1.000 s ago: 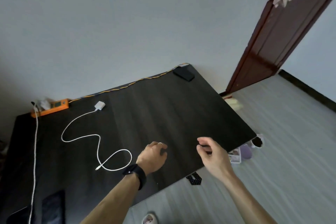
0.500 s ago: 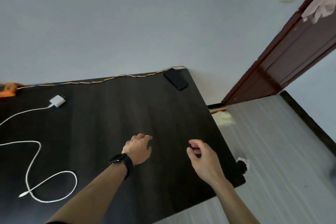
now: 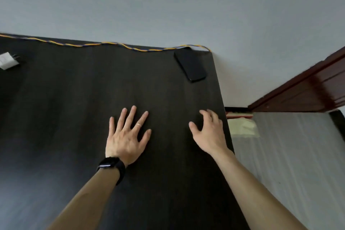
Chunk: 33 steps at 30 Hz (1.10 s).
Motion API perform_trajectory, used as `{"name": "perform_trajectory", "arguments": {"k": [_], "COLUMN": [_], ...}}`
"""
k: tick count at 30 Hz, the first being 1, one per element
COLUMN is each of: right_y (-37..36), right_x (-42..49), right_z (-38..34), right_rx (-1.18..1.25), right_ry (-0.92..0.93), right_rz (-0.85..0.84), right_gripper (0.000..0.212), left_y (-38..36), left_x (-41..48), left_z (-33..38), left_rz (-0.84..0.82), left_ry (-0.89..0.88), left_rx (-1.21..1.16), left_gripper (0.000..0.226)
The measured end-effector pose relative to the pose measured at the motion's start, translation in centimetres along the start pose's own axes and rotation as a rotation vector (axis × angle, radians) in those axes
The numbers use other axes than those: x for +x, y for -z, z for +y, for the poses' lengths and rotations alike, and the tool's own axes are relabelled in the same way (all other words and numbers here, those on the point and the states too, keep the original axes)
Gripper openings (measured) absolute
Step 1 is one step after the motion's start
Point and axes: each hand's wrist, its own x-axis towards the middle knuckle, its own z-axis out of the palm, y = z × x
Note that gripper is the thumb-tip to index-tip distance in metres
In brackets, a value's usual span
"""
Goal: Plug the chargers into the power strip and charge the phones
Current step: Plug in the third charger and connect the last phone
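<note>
Since a moment ago we're swinging our view right, so the white cable is gone and both fists are opening out. Our left hand [image 3: 127, 136] is lying flat and empty on the dark wood-grain table [image 3: 65, 108] while our right hand [image 3: 209, 132] is hovering half-open, holding nothing, probably going for the slim black phone [image 3: 190, 66] sitting in the far corner by the orange-and-blue braided cord [image 3: 112, 44]. Only the small white charger plug [image 3: 8, 60] is peeking in at the left edge; the power strip isn't showing.

Dark table [image 3: 74, 117] against grey wall [image 3: 168, 2]; brown door frame [image 3: 308, 91] right; grey floor [image 3: 298, 164].
</note>
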Motion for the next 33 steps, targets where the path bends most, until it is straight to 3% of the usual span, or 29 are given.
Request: {"name": "perform_trajectory", "arguments": {"k": [4,8,13,18,21,25,29,33], "right_y": [-0.2,-0.2,-2.8,-5.3,-5.6,-3.8,-1.9,-1.1], "right_x": [7.6,14.1,14.3,8.2,7.4,9.4,11.3,9.8], "right_z": [-1.0,-2.3,-3.3,-1.5,-1.3,-3.3,-4.7,-4.1], "right_rx": [-0.117,-0.145,-0.173,0.006,0.031,0.029,0.227,0.323], "right_ry": [0.115,0.064,0.030,0.075,0.087,-0.105,-0.271,-0.282], "right_rz": [0.073,0.099,0.106,0.410,0.480,0.448,0.249,0.075], "right_gripper": [0.078,0.075,0.080,0.037,0.040,0.072,0.098,0.103], "left_y": [-1.0,-1.1,-0.7,-0.7,-0.9,-1.1,-1.3,-1.4], "left_x": [0.5,0.4,0.8,0.6,0.4,0.6,0.7,0.5], "left_z": [-0.2,0.0,-0.1,-0.2,-0.2,-0.1,-0.3,-0.3], "left_rz": [0.053,0.061,0.047,0.062,0.081,0.086,0.094,0.102], "left_ry": [0.010,0.024,0.035,0.037,0.040,0.040,0.041,0.041], "left_rx": [-0.003,-0.015,-0.011,-0.016,-0.020,-0.015,-0.002,-0.012], "left_gripper": [0.063,0.062,0.061,0.061,0.061,0.061,0.061,0.061]}}
